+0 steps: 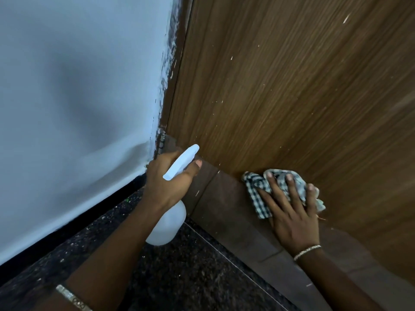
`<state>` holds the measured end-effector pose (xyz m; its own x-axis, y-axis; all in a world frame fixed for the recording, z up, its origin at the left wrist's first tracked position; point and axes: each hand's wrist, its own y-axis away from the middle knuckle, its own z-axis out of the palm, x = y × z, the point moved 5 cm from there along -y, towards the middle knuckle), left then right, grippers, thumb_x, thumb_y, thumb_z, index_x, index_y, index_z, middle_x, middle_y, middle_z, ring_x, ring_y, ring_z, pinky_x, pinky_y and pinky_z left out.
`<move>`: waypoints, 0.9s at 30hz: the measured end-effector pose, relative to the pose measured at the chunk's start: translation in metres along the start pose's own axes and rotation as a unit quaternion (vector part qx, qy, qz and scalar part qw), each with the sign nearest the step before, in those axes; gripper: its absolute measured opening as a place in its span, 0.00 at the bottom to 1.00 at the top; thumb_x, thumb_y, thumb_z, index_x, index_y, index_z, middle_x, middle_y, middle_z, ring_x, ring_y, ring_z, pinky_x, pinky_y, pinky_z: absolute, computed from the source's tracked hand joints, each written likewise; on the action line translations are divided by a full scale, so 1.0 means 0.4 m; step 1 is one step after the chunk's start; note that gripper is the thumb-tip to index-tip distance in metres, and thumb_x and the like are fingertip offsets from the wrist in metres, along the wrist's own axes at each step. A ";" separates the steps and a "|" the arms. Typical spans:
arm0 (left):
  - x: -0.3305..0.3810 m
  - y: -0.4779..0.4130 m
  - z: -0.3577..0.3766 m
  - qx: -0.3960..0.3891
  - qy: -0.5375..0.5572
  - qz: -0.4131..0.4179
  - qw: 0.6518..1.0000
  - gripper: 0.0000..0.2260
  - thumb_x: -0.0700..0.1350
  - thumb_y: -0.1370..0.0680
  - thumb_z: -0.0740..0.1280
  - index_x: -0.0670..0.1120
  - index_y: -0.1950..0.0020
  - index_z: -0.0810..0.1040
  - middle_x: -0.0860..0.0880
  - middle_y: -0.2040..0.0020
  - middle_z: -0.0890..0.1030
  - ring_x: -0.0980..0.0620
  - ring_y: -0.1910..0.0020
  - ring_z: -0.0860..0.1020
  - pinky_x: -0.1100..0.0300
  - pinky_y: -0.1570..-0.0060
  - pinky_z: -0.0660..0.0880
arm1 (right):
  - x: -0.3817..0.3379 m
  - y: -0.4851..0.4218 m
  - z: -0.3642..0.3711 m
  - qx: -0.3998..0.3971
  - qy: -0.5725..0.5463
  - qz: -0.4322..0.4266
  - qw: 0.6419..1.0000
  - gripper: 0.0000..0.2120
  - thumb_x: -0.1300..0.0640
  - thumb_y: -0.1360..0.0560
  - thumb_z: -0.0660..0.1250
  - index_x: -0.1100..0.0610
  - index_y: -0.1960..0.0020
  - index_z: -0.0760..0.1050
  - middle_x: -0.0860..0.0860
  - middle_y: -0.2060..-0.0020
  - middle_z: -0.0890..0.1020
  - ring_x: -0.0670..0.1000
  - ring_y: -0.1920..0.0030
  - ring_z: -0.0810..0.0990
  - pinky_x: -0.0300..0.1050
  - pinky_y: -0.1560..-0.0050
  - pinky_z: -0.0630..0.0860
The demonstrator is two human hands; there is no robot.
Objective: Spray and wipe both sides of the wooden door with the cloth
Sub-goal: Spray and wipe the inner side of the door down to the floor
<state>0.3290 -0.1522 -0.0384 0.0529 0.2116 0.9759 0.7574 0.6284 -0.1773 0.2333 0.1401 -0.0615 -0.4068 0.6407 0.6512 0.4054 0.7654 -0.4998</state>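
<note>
The wooden door (292, 97) fills the right and upper part of the view, with pale specks scattered on its grain. My right hand (292, 212) presses a checked cloth (258, 194) flat against the door's lower part, just above the darker band along its bottom, fingers spread straight. My left hand (170, 180) grips the neck of a white spray bottle (168, 223), whose nozzle points up and right toward the door near its hinge edge. The bottle's body hangs below my left hand.
A white wall (78, 108) stands on the left and meets the door frame (179, 63), where paint is smeared. A black skirting strip (67, 227) runs along the wall's foot. Dark speckled floor (179, 277) lies below. A metal hinge (162, 142) shows by the bottle.
</note>
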 end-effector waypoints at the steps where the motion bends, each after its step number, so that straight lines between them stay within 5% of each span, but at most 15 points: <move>1: -0.002 0.001 0.003 -0.004 0.001 -0.002 1.000 0.14 0.54 0.29 0.73 0.43 0.55 0.84 0.44 0.63 0.84 0.44 0.63 0.83 0.41 0.58 0.82 | -0.014 -0.031 -0.005 0.012 -0.005 -0.013 1.000 0.26 0.54 0.18 0.53 0.51 0.20 0.65 0.51 0.18 0.60 0.60 0.18 0.53 0.67 0.21 0.46; 9: -0.010 0.001 0.043 -0.014 -0.010 -0.003 1.000 0.08 0.49 0.25 0.75 0.49 0.49 0.85 0.47 0.60 0.86 0.45 0.59 0.83 0.43 0.55 0.82 | -0.164 -0.307 0.013 -0.010 -0.023 -0.125 0.992 0.26 0.55 0.18 0.49 0.56 0.20 0.65 0.55 0.19 0.59 0.61 0.18 0.55 0.65 0.20 0.43; 21: 0.006 0.035 0.096 -0.058 0.017 -0.012 0.998 0.15 0.57 0.30 0.72 0.46 0.55 0.84 0.47 0.63 0.85 0.47 0.62 0.83 0.41 0.57 0.82 | 0.122 0.210 -0.018 -0.034 0.012 -0.043 0.998 0.29 0.55 0.21 0.56 0.50 0.20 0.63 0.49 0.18 0.57 0.58 0.18 0.52 0.64 0.20 0.47; 27: 0.014 0.045 0.091 -0.069 0.016 -0.006 0.997 0.10 0.53 0.28 0.74 0.47 0.54 0.84 0.47 0.62 0.85 0.48 0.61 0.84 0.42 0.57 0.82 | 0.117 0.218 -0.007 -0.046 0.015 -0.006 0.999 0.27 0.54 0.20 0.56 0.49 0.21 0.67 0.49 0.18 0.59 0.59 0.18 0.53 0.68 0.21 0.46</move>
<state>0.3193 -0.1127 -0.0406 0.0629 0.1790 0.9818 0.8406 0.5208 -0.1488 0.2519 0.2367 -0.0732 -0.3883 0.6290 0.6735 0.4750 0.7629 -0.4386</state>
